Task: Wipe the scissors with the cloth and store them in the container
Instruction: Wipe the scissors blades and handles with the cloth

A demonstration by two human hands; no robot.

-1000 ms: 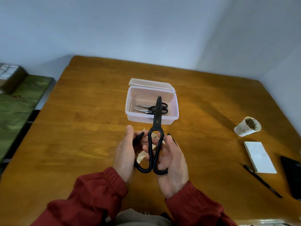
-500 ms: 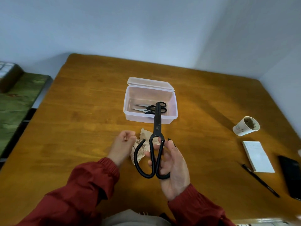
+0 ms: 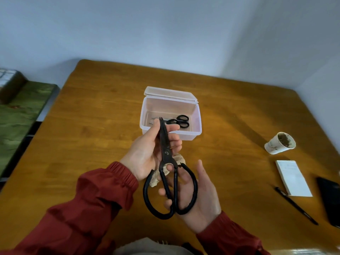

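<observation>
Head view: our left hand [image 3: 147,153] curls round the scissors [image 3: 166,153] blades, our right hand [image 3: 202,199] hooks fingers through the handles. We hold them over the cloth [image 3: 178,159], tips at twelve o'clock toward the container [image 3: 185,138].

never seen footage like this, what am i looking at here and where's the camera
No machine here: a person's two bare hands, filmed by one wide-angle camera worn on the head, looking down. The left hand grips the blades of large black scissors; the right hand curls its fingers round the handles. Under them on the wooden table lies a crumpled cloth, partly hidden. Behind stands an open clear container with smaller scissors inside. At the right: a paper cup, a notepad, a pen.
</observation>
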